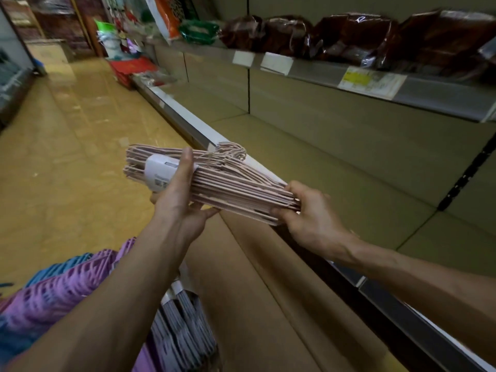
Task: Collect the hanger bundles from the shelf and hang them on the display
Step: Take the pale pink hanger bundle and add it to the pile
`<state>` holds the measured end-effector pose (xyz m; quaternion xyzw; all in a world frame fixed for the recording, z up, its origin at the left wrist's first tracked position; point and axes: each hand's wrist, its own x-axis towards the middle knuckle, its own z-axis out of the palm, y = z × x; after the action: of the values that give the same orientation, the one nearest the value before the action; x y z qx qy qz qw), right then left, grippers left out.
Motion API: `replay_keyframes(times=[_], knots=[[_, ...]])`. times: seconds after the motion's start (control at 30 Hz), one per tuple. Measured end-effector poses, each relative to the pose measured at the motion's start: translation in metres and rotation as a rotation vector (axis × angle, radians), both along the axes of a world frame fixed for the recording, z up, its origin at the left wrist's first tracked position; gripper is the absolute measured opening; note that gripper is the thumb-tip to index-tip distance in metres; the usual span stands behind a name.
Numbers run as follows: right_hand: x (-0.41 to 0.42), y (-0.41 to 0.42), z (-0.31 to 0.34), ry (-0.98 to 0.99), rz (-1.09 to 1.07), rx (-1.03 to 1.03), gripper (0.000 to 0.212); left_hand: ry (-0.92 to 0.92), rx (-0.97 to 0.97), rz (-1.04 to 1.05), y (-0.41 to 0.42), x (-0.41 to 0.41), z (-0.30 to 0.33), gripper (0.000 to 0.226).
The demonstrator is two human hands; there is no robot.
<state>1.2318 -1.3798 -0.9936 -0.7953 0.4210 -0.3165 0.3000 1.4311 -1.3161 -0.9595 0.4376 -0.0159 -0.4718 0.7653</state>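
A bundle of pale pink hangers (pixel 228 183) with a white label band lies flat in the air between my hands, hooks pointing toward the shelf. My left hand (pixel 182 194) grips it near the label, thumb over the top and fingers underneath. My right hand (pixel 308 213) pinches the bundle's right end. The bundle hovers over the front edge of the lower shelf (pixel 335 167), whose olive surface shows bare here. Grey hanger bundles (pixel 185 334) hang below my left forearm.
Purple and blue plastic baskets (pixel 67 283) sit at lower left. A brown cardboard panel (pixel 255 291) lies under my arms. The upper shelf (pixel 402 84) carries dark wrapped packages (pixel 362 36) and price tags. The yellow aisle floor (pixel 67 135) stretches away on the left.
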Motion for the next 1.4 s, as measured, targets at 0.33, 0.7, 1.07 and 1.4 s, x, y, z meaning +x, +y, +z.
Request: replay_keyframes(times=[0.33,0.7,1.07,1.4], knots=[[0.013,0.035,0.001,-0.103,0.193,0.061,0.016,0.01,-0.089,0.198,0.015,0.019,0.013,0.068],[0.013,0.059,0.011,-0.564,0.54,1.198,0.062,-0.437,-0.087,0.11,0.031,-0.007,0.039,0.054],[0.042,0.053,0.015,-0.73,0.526,1.353,0.041,-0.444,-0.203,-0.166,0.037,-0.029,0.039,0.055],[0.043,0.039,0.008,-0.67,0.426,1.256,0.066,-0.588,-0.177,-0.271,0.041,-0.022,0.034,0.059]])
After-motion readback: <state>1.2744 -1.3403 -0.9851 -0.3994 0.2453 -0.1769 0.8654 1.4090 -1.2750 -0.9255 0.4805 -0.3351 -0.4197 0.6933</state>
